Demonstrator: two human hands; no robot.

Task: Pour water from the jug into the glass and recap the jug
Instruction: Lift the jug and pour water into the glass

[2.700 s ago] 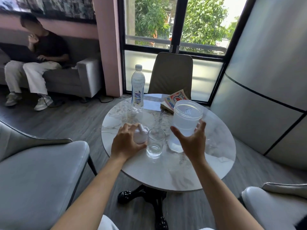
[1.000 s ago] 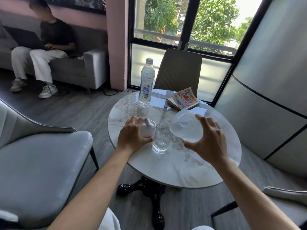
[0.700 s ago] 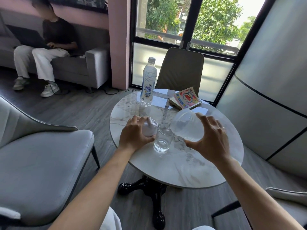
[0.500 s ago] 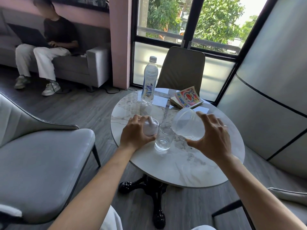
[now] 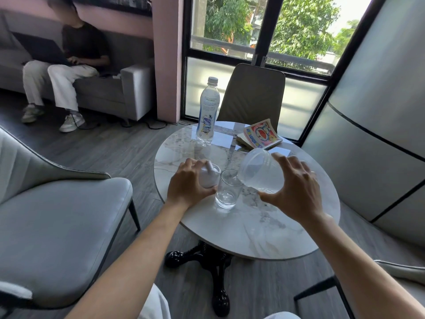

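A clear plastic jug point(image 5: 259, 172) is tilted to the left, its open mouth over the rim of a small drinking glass point(image 5: 227, 192) that stands on the round marble table point(image 5: 264, 229). My right hand point(image 5: 296, 192) grips the jug from the right side. A little water lies in the bottom of the glass. Just left of the glass, my left hand point(image 5: 188, 183) rests on the table and covers the jug's white lid point(image 5: 210, 176).
A capped water bottle point(image 5: 208, 111) and a colourful comic book point(image 5: 261, 134) stand at the table's far side. Grey chairs flank the table at left point(image 5: 57, 215) and lower right; a tan chair point(image 5: 253, 95) is behind. A person sits on a sofa at far left.
The jug went from upright on the table to lifted and tilted left over the glass. In the last second its tilt held nearly steady. My left hand stayed on the lid.
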